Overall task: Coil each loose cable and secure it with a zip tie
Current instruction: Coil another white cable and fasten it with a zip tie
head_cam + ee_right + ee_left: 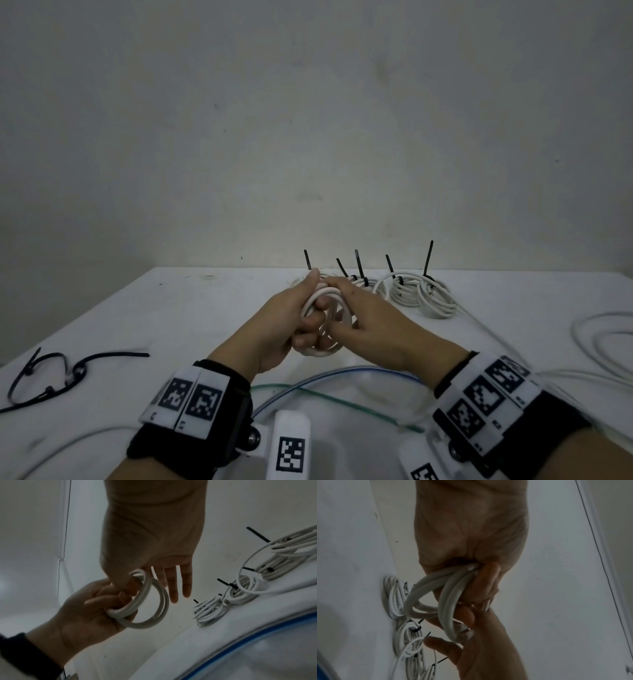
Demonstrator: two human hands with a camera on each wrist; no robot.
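At the near left of a white table [191,308], loose black zip ties [51,373] lie in a tangle. At centre, held above the table, a person's left hand [284,318] closes its grip on a coiled white cable [325,322], fingers curled through the loops and thumb pointing up. The right hand [370,322] meets the same coil from the right; the right wrist view shows its thumb and forefinger pinching the loops while the other fingers [173,582] stretch straight out. Beyond the hands, at the far edge of the table, a row of finished white cable bundles [421,291] sits bound with black ties whose tails [428,257] stick up. Near the person, between the two wrists, thin green and blue lines [329,387] run across what looks like a clear plastic bag. At the right edge, more uncoiled white cable [596,339] curves across the table. Both wrists carry black bands with printed white marker tags [191,397].
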